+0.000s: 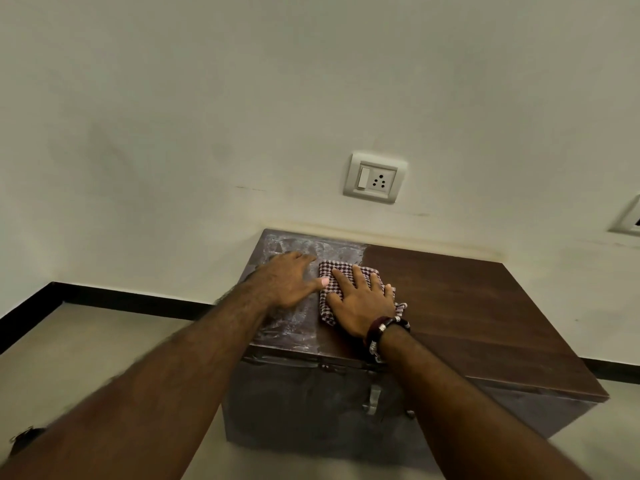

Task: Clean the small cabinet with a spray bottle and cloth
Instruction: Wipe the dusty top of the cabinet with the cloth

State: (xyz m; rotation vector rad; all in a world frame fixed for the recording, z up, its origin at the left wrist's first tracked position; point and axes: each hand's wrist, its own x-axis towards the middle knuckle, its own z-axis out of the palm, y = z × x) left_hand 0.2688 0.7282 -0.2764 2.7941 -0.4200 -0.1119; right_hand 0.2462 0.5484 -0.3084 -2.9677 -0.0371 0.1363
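Note:
The small cabinet (467, 306) is a dark brown box standing against the wall, with a metal latch on its front. The left part of its top is streaked with whitish dust or film, while the right part looks plain brown. A red-and-white checked cloth (327, 271) lies on the top near the boundary between the two parts. My right hand (363, 303) presses flat on the cloth with spread fingers; a dark bracelet is on that wrist. My left hand (287, 282) rests flat on the dusty part, just left of the cloth. No spray bottle is in view.
A white wall socket with a switch (375, 177) sits on the wall above the cabinet, and part of another plate (628, 216) shows at the right edge. A black skirting strip (104, 299) runs along the wall base. Pale floor surrounds the cabinet.

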